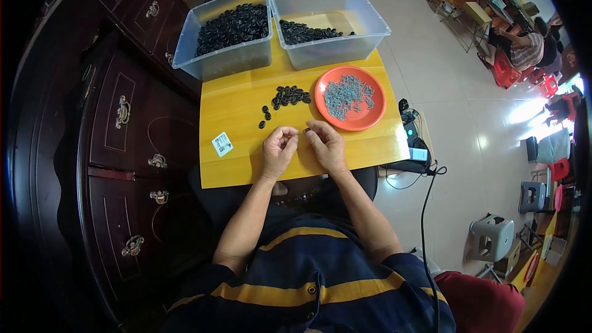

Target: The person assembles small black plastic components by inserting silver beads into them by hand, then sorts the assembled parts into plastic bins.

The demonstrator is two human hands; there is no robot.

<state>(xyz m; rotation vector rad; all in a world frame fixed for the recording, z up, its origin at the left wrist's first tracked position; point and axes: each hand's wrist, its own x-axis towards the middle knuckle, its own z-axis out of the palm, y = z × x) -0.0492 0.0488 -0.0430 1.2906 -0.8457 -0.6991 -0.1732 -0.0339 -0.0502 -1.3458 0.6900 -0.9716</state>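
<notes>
My left hand (pixel 279 151) is over the near part of the yellow table (pixel 240 169), thumb and fingers pinched together. Whatever it may hold is too small to name. Close beside it, my right hand (pixel 328 148) pinches a small black oval piece (pixel 306 130) between thumb and fingers, at the side facing the left hand. Beyond my hands lies a loose cluster of similar black oval pieces (pixel 290 96), with a few strays nearer me. To the right stands a round orange plate (pixel 353 126) with a heap of small grey-blue pin-like parts (pixel 347 97).
Two clear plastic bins stand at the table's far end: the left bin (pixel 240 65) heaped with black pieces, the right bin (pixel 336 53) partly filled. A white label (pixel 222 144) lies at left. Dark wooden drawers (pixel 117 123) border the left; a black cable (pixel 423 222) hangs at right.
</notes>
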